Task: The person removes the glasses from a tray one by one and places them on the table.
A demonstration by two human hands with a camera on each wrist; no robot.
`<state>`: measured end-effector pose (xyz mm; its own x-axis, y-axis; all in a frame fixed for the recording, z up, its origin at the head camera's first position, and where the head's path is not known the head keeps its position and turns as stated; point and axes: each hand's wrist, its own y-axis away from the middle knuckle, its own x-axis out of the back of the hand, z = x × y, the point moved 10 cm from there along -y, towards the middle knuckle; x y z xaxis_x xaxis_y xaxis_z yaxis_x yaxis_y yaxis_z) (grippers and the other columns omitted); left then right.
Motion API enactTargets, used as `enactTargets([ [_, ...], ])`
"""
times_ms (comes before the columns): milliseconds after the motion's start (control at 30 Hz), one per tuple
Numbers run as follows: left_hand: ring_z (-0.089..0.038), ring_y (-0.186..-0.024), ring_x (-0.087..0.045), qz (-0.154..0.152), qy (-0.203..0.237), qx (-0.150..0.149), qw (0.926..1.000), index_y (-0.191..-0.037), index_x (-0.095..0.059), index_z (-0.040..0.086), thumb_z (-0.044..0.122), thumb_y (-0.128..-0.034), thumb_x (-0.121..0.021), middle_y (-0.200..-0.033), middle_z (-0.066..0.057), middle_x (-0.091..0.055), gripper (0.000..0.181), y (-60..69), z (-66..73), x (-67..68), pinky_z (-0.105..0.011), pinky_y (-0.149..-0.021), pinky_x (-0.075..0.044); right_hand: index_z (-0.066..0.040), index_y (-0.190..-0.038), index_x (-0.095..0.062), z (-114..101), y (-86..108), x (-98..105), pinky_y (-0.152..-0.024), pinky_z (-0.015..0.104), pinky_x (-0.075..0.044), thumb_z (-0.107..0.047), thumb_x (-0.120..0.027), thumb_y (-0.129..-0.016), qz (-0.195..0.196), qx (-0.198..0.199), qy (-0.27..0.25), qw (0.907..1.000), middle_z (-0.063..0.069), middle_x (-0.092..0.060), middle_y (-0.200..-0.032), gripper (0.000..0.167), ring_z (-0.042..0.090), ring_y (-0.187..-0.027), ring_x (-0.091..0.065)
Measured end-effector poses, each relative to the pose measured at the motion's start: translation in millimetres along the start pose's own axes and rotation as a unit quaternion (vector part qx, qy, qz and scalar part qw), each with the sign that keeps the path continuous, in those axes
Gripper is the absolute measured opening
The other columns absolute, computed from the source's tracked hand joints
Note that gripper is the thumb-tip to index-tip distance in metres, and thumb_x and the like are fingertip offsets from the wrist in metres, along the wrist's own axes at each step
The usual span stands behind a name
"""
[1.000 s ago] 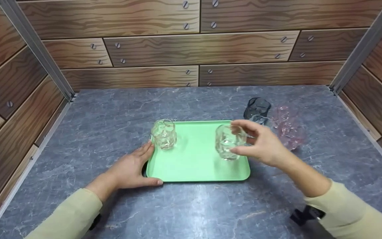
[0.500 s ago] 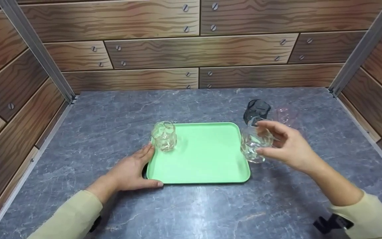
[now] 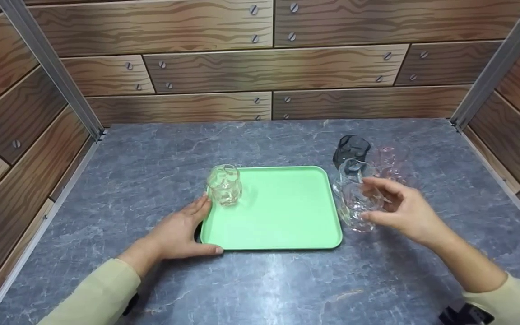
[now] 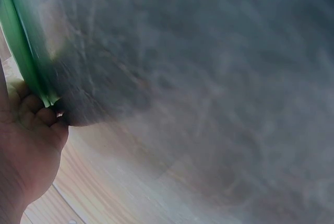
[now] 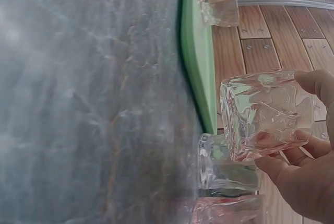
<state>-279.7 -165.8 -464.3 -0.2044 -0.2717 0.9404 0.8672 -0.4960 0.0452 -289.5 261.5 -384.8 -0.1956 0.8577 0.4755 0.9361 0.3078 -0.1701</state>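
My right hand [image 3: 406,210] holds a clear faceted glass [image 3: 357,210] between thumb and fingers, just right of the green tray [image 3: 282,212]. In the right wrist view this glass [image 5: 266,114] is raised off the table, beside another clear glass [image 5: 227,169] that partly overlaps it in the head view. My left hand [image 3: 176,234] rests at the tray's near left corner, fingers along the left edge and thumb straight at the front edge. A second clear glass [image 3: 225,185] stands on the tray's far left corner, close to the left fingertips.
A dark grey glass [image 3: 351,149] stands beyond the tray's far right corner. Pink glassware [image 3: 388,158] is right of it, partly hidden by the right hand. Wood-patterned walls [image 3: 206,72] enclose the grey marbled table [image 3: 242,289] at the back and sides.
My right hand has carried the clear glass from above the tray's right side to the right, off the tray. The left hand and the glass on the tray stay in place.
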Motion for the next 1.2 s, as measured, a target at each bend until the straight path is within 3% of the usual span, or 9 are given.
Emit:
enactTargets([
  [1200,-0.04,-0.159,-0.021,-0.002,0.005,0.002,1.0,-0.167,-0.022,-0.001,0.087,-0.0818,-0.065,-0.174,-0.021,-0.015,0.13,0.6,-0.5,-0.1,-0.056,-0.125,-0.028,0.003,-0.15,-0.053,26,7.3,-7,-0.104,0.018,-0.048,-0.006,-0.09,-0.084,-0.025,-0.016,-0.003,0.9996,0.022,-0.063,-0.14,0.076,0.014,-0.126,-0.064],
])
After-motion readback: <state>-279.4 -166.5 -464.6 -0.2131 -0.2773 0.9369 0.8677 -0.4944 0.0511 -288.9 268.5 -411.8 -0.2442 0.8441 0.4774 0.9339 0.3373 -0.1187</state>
